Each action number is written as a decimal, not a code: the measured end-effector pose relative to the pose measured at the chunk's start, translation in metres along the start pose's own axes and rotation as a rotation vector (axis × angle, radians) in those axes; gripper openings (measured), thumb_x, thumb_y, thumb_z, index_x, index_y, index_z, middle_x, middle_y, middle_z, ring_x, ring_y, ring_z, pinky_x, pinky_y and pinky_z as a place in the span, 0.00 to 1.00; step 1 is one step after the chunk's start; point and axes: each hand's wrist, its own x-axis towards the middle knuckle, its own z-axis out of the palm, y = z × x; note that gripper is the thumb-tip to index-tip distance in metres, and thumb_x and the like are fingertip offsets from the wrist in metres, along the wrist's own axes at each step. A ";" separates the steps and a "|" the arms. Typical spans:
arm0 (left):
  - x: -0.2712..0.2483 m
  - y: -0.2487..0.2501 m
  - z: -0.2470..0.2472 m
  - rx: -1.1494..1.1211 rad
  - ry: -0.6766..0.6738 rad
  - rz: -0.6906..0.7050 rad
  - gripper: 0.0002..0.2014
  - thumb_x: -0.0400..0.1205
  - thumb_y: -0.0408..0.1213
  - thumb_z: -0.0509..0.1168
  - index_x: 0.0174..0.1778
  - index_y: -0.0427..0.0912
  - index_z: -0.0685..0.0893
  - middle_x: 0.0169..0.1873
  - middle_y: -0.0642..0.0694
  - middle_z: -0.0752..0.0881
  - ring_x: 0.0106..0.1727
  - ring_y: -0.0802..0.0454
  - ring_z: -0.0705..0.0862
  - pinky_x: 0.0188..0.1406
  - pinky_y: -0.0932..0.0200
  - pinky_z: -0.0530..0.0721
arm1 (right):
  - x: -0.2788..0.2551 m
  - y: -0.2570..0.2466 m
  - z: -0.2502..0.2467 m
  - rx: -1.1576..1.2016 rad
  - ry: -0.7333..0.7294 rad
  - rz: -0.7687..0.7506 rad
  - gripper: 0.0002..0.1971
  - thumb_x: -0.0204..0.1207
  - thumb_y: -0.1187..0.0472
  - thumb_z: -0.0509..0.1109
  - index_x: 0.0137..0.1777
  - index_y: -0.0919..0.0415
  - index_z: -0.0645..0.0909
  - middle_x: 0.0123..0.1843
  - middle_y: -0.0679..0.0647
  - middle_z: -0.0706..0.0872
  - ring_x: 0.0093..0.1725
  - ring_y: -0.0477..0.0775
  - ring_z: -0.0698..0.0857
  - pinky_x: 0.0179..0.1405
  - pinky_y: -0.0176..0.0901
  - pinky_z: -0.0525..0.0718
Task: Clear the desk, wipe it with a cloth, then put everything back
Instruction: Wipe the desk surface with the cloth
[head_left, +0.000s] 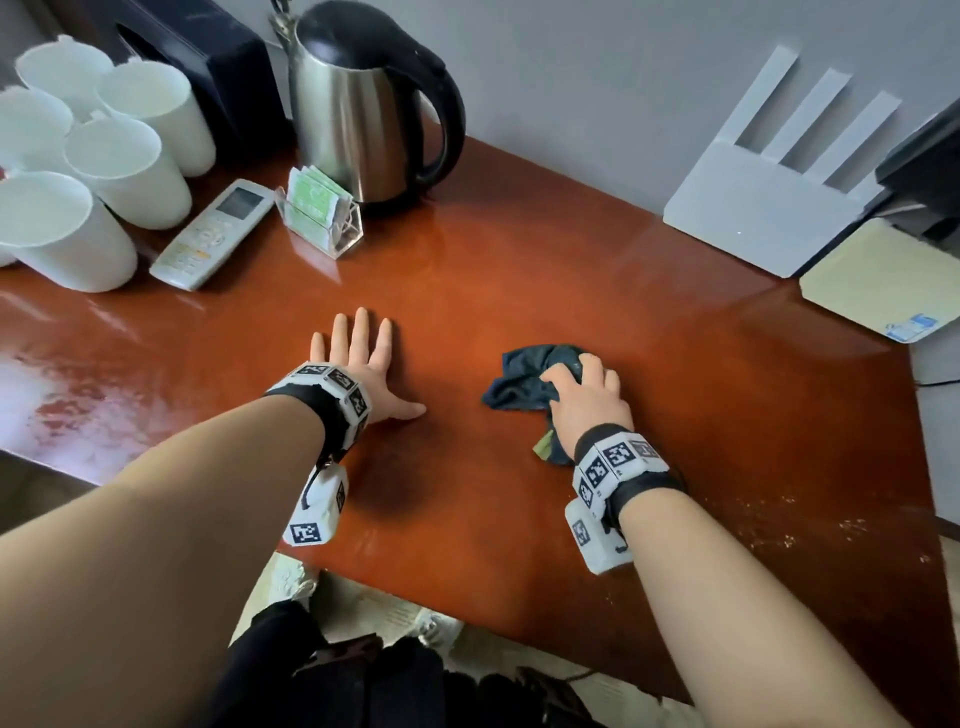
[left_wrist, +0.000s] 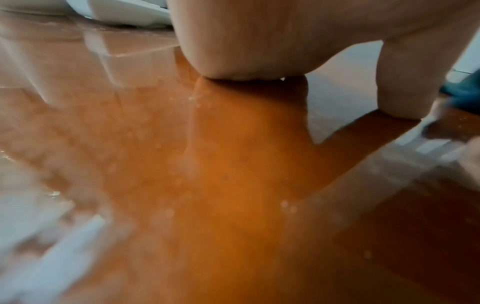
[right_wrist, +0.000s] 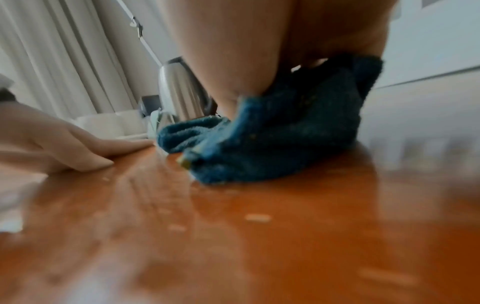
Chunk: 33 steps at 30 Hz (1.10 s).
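A glossy reddish-brown desk (head_left: 519, 270) fills the head view. My right hand (head_left: 584, 395) grips a crumpled dark blue cloth (head_left: 524, 382) and presses it on the desk's middle; the right wrist view shows the blue cloth (right_wrist: 272, 144) bunched under the palm. My left hand (head_left: 363, 364) lies flat on the desk to the left of the cloth, fingers straight and thumb spread, holding nothing. In the left wrist view the heel of the left hand (left_wrist: 246, 41) rests on the desk (left_wrist: 207, 185).
At the back left stand several white cups (head_left: 114, 166), a white remote (head_left: 213, 234), a clear holder of green packets (head_left: 319, 213), a steel kettle (head_left: 363, 104) and a black box (head_left: 208, 52). A white router (head_left: 769, 208) and a cream box (head_left: 878, 280) sit back right. Crumbs (head_left: 779, 525) dot the front right.
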 end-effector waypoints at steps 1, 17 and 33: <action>0.001 0.000 0.000 0.000 -0.002 0.005 0.58 0.71 0.71 0.61 0.81 0.49 0.29 0.80 0.45 0.27 0.81 0.43 0.29 0.80 0.42 0.33 | -0.001 0.009 -0.006 0.023 -0.015 0.049 0.15 0.82 0.63 0.56 0.66 0.49 0.70 0.75 0.58 0.60 0.70 0.63 0.64 0.55 0.53 0.75; 0.002 -0.056 -0.012 0.077 0.018 0.081 0.66 0.64 0.74 0.65 0.81 0.42 0.29 0.81 0.44 0.30 0.83 0.45 0.33 0.81 0.49 0.37 | 0.056 -0.152 -0.019 -0.002 -0.067 -0.303 0.18 0.84 0.55 0.55 0.72 0.48 0.69 0.83 0.53 0.52 0.81 0.61 0.52 0.73 0.60 0.63; -0.025 -0.016 -0.003 0.003 0.076 0.087 0.56 0.72 0.63 0.68 0.83 0.45 0.36 0.82 0.43 0.36 0.83 0.44 0.34 0.83 0.49 0.38 | -0.041 0.020 -0.019 0.094 -0.094 0.006 0.12 0.79 0.61 0.62 0.60 0.54 0.77 0.72 0.58 0.66 0.69 0.64 0.68 0.63 0.47 0.73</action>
